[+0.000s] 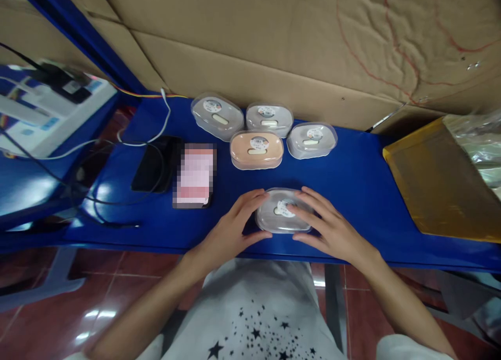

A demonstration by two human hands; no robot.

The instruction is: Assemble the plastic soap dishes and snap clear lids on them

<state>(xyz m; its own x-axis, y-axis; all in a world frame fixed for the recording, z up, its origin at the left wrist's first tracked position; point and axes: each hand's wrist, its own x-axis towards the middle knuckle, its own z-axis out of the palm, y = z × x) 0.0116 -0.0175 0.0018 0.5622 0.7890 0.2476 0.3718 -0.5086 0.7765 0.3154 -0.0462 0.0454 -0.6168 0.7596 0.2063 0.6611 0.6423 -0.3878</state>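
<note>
A grey oval box (270,214) with a clear plastic lid and a round white label lies near the table's front edge, between my two hands. My left hand (238,219) curves around its left end, fingers at the far corner and thumb at the near one. My right hand (324,222) holds the right end, with a finger over the label and the thumb at the near edge. Behind stand more boxes of this kind: a peach one (242,152) and grey ones at the left (203,121), middle (287,121) and right (326,143).
To the left lie a phone with a blurred screen (194,175) and a black device (151,167) among cables. A white power strip (58,125) is farther left. At the right rests a brown-yellow package (434,177). Cardboard (274,47) walls the back of the blue table (364,193).
</note>
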